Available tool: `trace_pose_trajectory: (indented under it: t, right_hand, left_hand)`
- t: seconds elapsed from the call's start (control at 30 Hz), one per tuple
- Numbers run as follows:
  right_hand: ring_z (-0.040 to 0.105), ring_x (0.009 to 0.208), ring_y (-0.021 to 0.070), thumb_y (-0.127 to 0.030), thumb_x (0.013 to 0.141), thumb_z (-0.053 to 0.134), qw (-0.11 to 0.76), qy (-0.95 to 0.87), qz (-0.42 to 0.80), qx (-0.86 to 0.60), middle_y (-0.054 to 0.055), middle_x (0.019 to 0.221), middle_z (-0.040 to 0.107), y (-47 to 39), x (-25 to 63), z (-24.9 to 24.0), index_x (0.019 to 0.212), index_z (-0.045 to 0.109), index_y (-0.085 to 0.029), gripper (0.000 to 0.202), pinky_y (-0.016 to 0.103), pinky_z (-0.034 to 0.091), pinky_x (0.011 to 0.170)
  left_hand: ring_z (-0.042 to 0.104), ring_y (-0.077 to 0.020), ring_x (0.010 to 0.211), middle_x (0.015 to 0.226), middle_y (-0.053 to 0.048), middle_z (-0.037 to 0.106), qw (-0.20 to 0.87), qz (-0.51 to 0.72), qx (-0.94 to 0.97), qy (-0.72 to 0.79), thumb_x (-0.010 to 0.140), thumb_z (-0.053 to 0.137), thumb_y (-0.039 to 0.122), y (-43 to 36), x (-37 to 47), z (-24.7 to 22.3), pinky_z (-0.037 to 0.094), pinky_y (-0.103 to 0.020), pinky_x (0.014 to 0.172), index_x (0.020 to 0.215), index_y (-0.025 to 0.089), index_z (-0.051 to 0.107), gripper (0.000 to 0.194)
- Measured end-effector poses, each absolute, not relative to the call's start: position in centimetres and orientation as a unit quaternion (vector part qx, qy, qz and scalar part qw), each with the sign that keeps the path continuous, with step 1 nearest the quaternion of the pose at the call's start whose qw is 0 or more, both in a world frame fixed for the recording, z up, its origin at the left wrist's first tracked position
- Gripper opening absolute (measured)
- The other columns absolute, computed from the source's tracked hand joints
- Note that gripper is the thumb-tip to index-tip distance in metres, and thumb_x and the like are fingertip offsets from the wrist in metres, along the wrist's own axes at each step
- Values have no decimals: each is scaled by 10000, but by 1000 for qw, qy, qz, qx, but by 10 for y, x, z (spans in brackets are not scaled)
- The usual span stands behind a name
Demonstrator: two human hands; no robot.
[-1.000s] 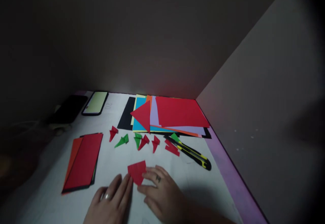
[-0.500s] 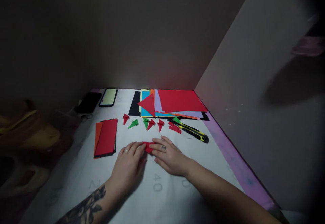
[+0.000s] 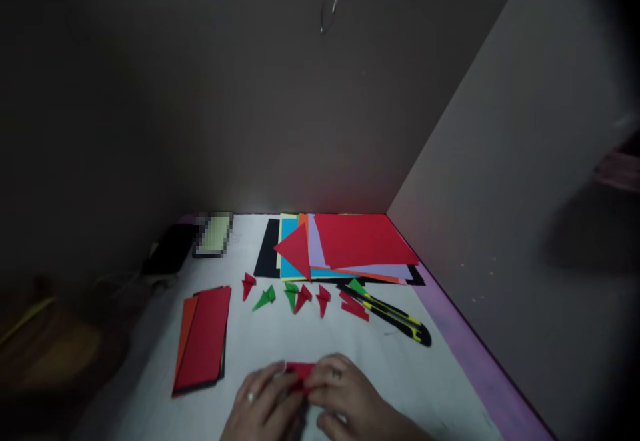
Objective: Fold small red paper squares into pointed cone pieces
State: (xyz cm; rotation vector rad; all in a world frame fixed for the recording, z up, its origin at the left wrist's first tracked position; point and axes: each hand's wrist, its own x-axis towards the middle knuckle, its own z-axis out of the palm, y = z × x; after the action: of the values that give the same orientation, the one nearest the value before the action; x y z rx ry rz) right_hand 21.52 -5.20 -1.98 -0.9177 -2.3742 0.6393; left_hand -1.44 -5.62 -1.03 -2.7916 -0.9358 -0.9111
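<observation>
Near the bottom of the head view, a small piece of folded red paper [image 3: 301, 373] lies between my two hands. My left hand [image 3: 267, 402], with a ring on one finger, has its fingers curled on the paper's left side. From the right, my right hand [image 3: 347, 397] pinches the other side with bent fingers. The fingers cover much of the paper, so its exact folds are hidden. Beyond the hands sits a row of small folded shapes, among them a red one [image 3: 249, 285], a green one [image 3: 265, 298] and another red one [image 3: 323, 299].
A black and yellow utility knife [image 3: 400, 319] lies by red paper scraps [image 3: 355, 308]. Coloured sheets [image 3: 370, 241] are stacked at the wall under a red triangle [image 3: 297, 251]. Cut paper rectangles [image 3: 204, 337] lie at left, a phone [image 3: 216, 235] behind them.
The view has tilted up, so everything sits lower in the picture. My fingers have curled in more closely around the red paper, which stays between both hands.
</observation>
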Motion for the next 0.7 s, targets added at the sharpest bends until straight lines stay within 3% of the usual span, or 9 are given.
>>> trace_pose_trajectory:
  t: [0.2, 0.47, 0.7]
  right_hand:
    - [537, 1021, 215, -171, 813, 562, 266, -882, 208, -329, 73, 1061, 655, -61, 209, 3, 1052, 629, -194, 250, 397, 442, 937]
    - [512, 1098, 253, -158, 838, 538, 293, -905, 113, -287, 100, 1135, 634, -69, 205, 4, 1048, 604, -176, 221, 447, 453, 953]
    - [535, 1100, 240, -150, 801, 537, 288, -896, 183, -282, 106, 1164, 629, -68, 203, -1, 1120, 570, -169, 321, 426, 452, 985]
  left_hand:
    - [591, -228, 1079, 1146, -90, 663, -91, -275, -879, -379, 859, 546, 174, -66, -5, 12, 510, -397, 912, 1220, 202, 540, 362]
    - [623, -200, 891, 985, -76, 689, -95, -329, -875, -342, 877, 526, 136, -74, 2, 10, 495, -377, 793, 1131, 200, 573, 267]
    - [639, -176, 777, 885, -75, 698, -97, -339, -874, -336, 862, 497, 106, -70, -7, 8, 519, -316, 716, 1110, 190, 584, 276]
